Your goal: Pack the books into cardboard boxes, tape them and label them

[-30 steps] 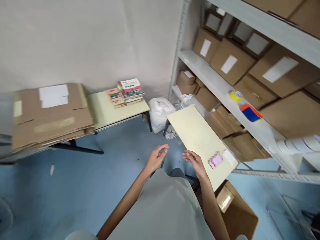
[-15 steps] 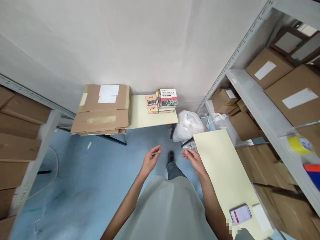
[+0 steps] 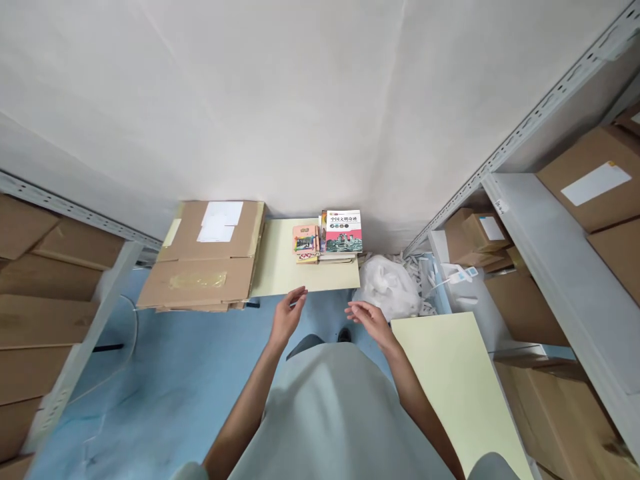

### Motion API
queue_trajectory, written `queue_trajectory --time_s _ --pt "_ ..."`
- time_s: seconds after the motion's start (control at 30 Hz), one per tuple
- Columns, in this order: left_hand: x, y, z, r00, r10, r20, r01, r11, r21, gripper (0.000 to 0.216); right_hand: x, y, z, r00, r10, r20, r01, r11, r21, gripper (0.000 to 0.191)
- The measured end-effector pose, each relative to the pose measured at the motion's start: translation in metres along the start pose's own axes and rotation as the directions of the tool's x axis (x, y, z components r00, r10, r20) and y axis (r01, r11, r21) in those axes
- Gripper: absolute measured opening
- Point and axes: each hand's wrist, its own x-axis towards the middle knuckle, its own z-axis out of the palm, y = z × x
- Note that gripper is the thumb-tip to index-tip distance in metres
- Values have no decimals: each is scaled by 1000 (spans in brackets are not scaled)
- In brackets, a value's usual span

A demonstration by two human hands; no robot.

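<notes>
My left hand (image 3: 289,315) is in the air just short of the pale yellow table (image 3: 280,267), fingers loosely bent and apart from the thumb, holding nothing. Level with it, my right hand (image 3: 371,320) is also open, between the table and a white plastic bag (image 3: 389,288). Beyond my hands, books lie in two piles by the table's right end. A white and pink book (image 3: 343,232) with Chinese print tops the right pile. On the left pile is a smaller orange-pink book (image 3: 305,241). Neither hand touches them.
Flattened cardboard boxes (image 3: 210,250) with white papers cover the table's left part. A second pale table (image 3: 450,367) stands at my right. Metal shelves with brown cartons (image 3: 45,313) line the left, and another shelf unit (image 3: 565,267) lines the right. A wall stands behind the table.
I have stepped forward, so the table and books are nearer to my hands. Both hands remain open. The phone on the right table has left the view.
</notes>
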Motion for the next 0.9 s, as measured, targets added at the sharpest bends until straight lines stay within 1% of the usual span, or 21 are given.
queue_trajectory --time_s 0.1,0.23,0.37,0.43,0.5,0.6,0.67,0.77,0.9 --pt "32 -4 -1 1000 -5 -31 4 1000 -8 64 22 -13 -6 1000 12 -9 -12 1000 -4 61" --pt "81 -16 -6 999 -22 -44 20 999 -31 58 45 -33 -8 999 15 -34 -16 999 -32 63" --pt "134 -32 -10 994 -110 -6 109 994 -27 52 61 -55 -3 993 14 -114 -18 999 -41 65" --pt "161 -38 -12 986 -164 -4 164 986 17 50 66 -64 4 984 18 -177 -23 999 -29 67" --pt "187 -44 -14 979 -198 -36 201 975 93 54 70 -70 13 971 23 -239 -27 1000 -15 69" --pt "226 -52 -16 973 -211 -95 226 955 191 65 76 -73 29 951 26 -309 -28 1000 -1 71" --pt "248 -57 -17 969 -222 -108 243 936 255 68 78 -74 40 937 29 -347 -30 1000 2 72" --pt "274 -63 -16 961 -261 -95 278 899 338 63 78 -75 54 913 30 -407 -31 1000 3 69" --pt "290 -69 -16 949 -315 -27 305 889 342 51 72 -77 70 890 45 -453 -47 999 8 68"
